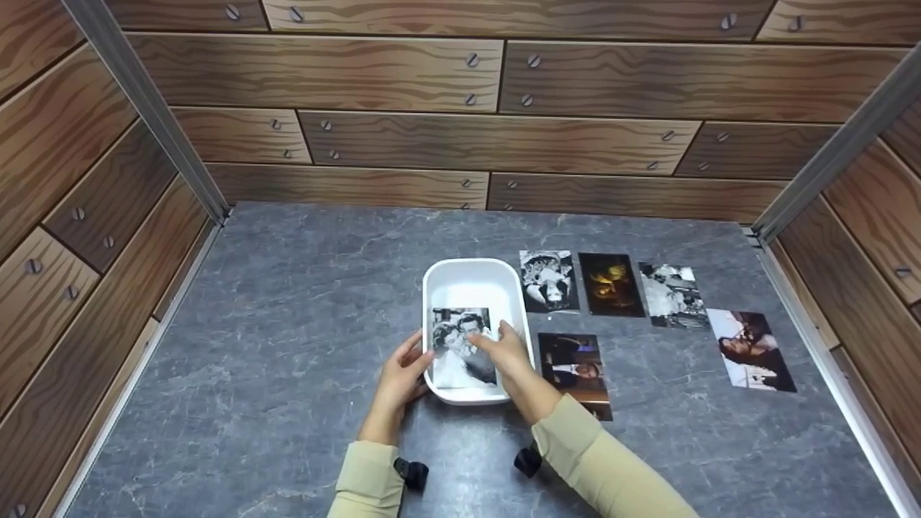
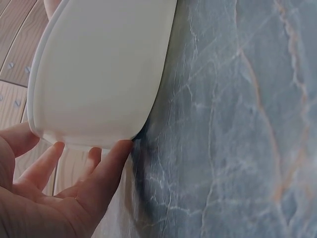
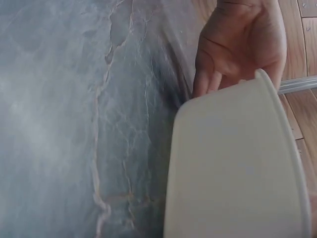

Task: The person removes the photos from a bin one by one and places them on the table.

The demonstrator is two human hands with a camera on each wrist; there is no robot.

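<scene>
A white plastic tub (image 1: 475, 267) stands on the table before me, its outer wall (image 2: 104, 69) filling much of the left wrist view. My left hand (image 1: 399, 374) grips the tub's left side, thumb at the rim and fingertips against the outer wall. This same hand shows behind the tub in the right wrist view. Inside the tub lies a black-and-white photo (image 1: 453, 360) of a couple. Over the tub's right part, my right hand (image 1: 514, 360) pinches the photo's right side, thumb across its face. The other fingers are mostly hidden.
Right of the tub, face up, lie a black-and-white photo (image 1: 548, 280), a dark golden photo (image 1: 611, 284), a grey photo (image 1: 673, 295), a photo of a reclining person (image 1: 752, 349) and a brown-toned photo (image 1: 575, 370). Wood-patterned walls (image 1: 403, 140) border the table.
</scene>
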